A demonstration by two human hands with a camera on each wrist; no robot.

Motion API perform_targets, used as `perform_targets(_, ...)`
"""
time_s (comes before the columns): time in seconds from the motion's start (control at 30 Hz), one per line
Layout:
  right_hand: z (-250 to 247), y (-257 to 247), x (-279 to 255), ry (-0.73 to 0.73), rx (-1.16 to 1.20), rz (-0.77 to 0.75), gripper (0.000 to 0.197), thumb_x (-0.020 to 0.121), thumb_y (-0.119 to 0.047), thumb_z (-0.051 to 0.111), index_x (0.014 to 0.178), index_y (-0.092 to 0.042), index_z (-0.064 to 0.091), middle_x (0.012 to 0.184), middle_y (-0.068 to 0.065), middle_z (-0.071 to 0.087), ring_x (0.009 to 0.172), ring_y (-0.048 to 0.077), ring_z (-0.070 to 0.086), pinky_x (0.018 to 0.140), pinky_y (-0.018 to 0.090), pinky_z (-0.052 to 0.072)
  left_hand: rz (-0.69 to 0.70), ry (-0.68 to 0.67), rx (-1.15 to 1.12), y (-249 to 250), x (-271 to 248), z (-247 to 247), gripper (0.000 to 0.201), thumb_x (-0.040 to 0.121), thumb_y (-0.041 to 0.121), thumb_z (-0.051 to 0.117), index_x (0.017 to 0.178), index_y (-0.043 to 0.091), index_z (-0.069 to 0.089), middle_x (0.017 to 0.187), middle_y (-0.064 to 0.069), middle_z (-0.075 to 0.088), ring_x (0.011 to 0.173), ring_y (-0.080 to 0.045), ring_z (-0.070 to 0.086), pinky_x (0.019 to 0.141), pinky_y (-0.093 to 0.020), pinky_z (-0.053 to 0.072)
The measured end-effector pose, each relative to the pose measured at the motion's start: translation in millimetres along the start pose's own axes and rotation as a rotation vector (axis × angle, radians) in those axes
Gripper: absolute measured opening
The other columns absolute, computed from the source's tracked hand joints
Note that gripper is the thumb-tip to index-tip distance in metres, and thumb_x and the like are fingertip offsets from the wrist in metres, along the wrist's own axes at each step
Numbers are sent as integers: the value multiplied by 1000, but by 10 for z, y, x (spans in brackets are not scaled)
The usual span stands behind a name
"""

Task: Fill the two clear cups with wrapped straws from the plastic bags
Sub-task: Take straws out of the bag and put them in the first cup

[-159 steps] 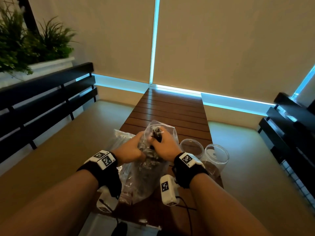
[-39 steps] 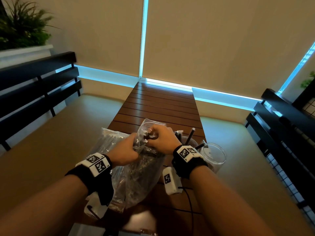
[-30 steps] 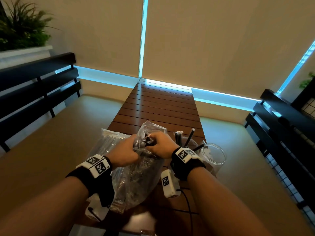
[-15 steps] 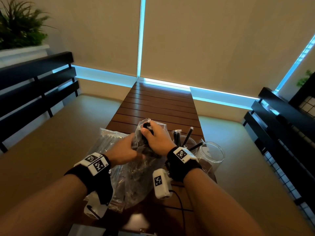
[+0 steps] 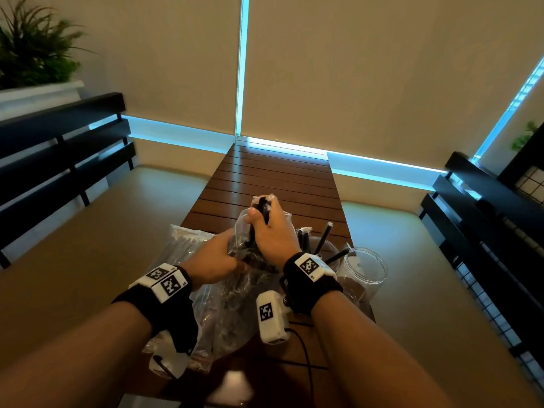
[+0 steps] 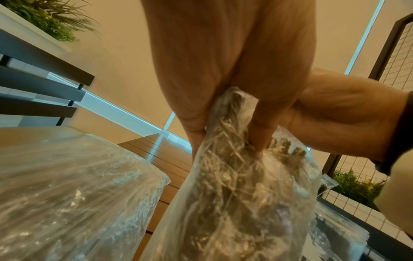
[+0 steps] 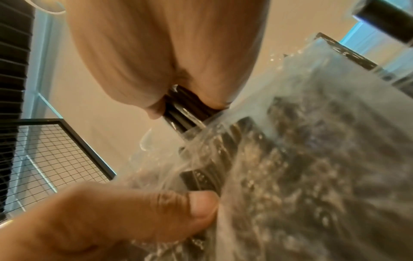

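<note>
My right hand (image 5: 266,228) grips a bundle of black wrapped straws (image 5: 263,208) and holds it partly raised out of the mouth of a clear plastic bag (image 5: 235,301). In the right wrist view the straws (image 7: 185,109) show between palm and fingers. My left hand (image 5: 216,257) pinches the bag's upper edge (image 6: 232,127) between thumb and fingers. A second clear bag (image 5: 182,245) lies to the left. Behind my right wrist stands a clear cup (image 5: 322,245) with several black straws (image 5: 325,234) in it. A second clear cup (image 5: 365,267) stands to its right with nothing showing inside.
All of it sits on a dark slatted wooden table (image 5: 273,178) running away toward the blinds. Black slatted bench backs (image 5: 61,148) flank the left, and another (image 5: 482,207) the right. A planter with greenery (image 5: 32,54) sits at the far left. A cable (image 5: 303,348) trails by my right wrist.
My right hand has risen and moved away from me, drawing the straw bundle up out of the bag. The left hand stayed holding the bag. One cup gained straws since the earliest frame.
</note>
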State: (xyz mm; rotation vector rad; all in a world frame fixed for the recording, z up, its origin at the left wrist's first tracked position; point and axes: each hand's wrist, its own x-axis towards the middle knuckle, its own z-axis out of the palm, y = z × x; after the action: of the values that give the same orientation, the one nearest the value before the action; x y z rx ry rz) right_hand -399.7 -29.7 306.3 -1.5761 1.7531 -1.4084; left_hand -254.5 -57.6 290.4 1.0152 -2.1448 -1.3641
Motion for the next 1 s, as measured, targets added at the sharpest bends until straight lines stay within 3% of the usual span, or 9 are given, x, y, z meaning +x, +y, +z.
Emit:
perform_targets(0.07,-49,-29,64,50,-40,-41,19,99,-38,47,114,-26,47,91,-3,69,84,16,68,77,45,58,19,30,5,38,57,-17,42,67,10,74,107,20,62,94,-4,72,87,-22,68,85,-47,56)
perform_targets(0.17,-141,-134,181,108,37,-77,11,102,-24,48,113,-20,47,86,-8,65,75,2,64,69,25,56,-1,55,40,28,145,-12,47,72,3,76,112,24,62,96,1,73,90,-17,69,86,-45,55)
perform_targets(0.33,-287,-298,280,220,124,-91,10,103,-19,45,111,-13,46,91,6,65,72,4,60,62,12,47,-76,5,-2,-87,174,9,69,66,8,82,124,30,52,107,1,70,95,-17,68,88,-47,56)
perform_targets(0.43,-415,-432,326,294,193,-78,8,103,-19,45,111,-17,47,87,2,64,72,6,60,62,16,47,-54,0,-27,90,199,-107,103,66,17,88,149,21,27,137,-3,54,106,-12,61,86,-29,51)
perform_targets(0.53,-565,-670,404,347,244,-121,7,103,-19,45,110,-20,45,84,-3,61,68,2,59,66,23,53,69,107,108,269,250,-190,129,59,46,88,155,30,4,159,-4,26,138,-22,38,111,-44,36)
perform_targets(0.63,-690,-866,457,375,291,-139,11,103,-17,45,114,-15,45,87,-5,58,72,3,61,76,29,55,169,130,329,257,290,-119,119,64,63,79,155,34,9,159,-3,27,143,-20,30,116,-47,28)
perform_targets(0.73,-825,-983,448,427,354,-165,8,103,-14,45,112,-14,46,86,-4,58,74,6,61,77,25,56,113,66,450,78,268,77,112,70,48,82,155,29,13,153,-5,32,139,-22,36,110,-37,34)
perform_targets(0.83,-993,-1050,419,501,381,-177,11,104,-16,44,115,-15,45,82,-6,57,74,3,61,77,24,55,73,49,487,-41,241,183,120,67,47,85,156,31,6,151,-5,35,135,-23,41,108,-39,39)
perform_targets(1.0,-1202,-1042,383,619,386,-202,12,104,-15,44,116,-15,44,82,-6,57,74,4,61,83,30,55,124,116,694,144,319,105,130,51,90,62,154,33,5,158,0,22,138,-25,39,111,-54,36)
